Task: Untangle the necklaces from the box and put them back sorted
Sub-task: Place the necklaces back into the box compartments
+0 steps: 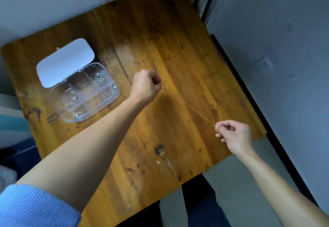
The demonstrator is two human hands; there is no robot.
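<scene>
A thin gold necklace (193, 108) is stretched taut above the wooden table (160, 40) between my two hands. My left hand (145, 86) is a closed fist on its upper end, near the table's middle. My right hand (235, 134) pinches the lower end between thumb and fingertips near the table's right edge. A clear plastic box (85, 93) with dividers stands open at the left, its white lid (65, 62) folded back. Several compartments hold small silver necklaces (100, 79).
A dark knot or stain (159, 150) marks the wood near the front. The table's right edge borders a grey floor and wall with a socket (263, 65). Curtains hang at the far side. My legs are below the front edge.
</scene>
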